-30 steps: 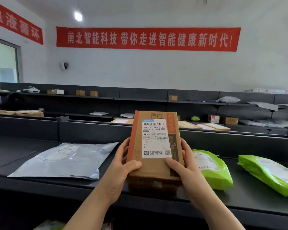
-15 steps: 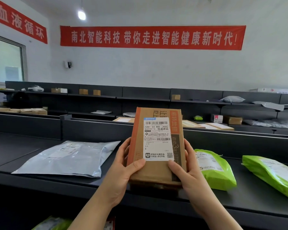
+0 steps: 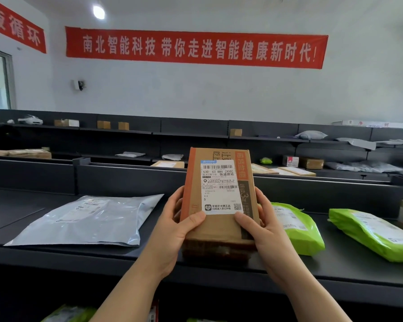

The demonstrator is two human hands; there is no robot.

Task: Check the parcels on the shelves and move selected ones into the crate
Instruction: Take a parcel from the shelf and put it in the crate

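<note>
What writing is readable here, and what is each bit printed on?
"南北智能科技 带你走进智能健康新时代!": long red banner on the back wall.
"液循环": red banner on the left wall, cut off.
"530- C3 BB5 [XSD]", "快递驿站", "5": white label on the held cardboard box.
Too small to read: that label's fine print, labels on the grey bag and both green bags.

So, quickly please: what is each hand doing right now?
Left hand: grips the left side of the cardboard box, thumb on its front.
Right hand: grips the right side of the same box, thumb on its front.
</note>
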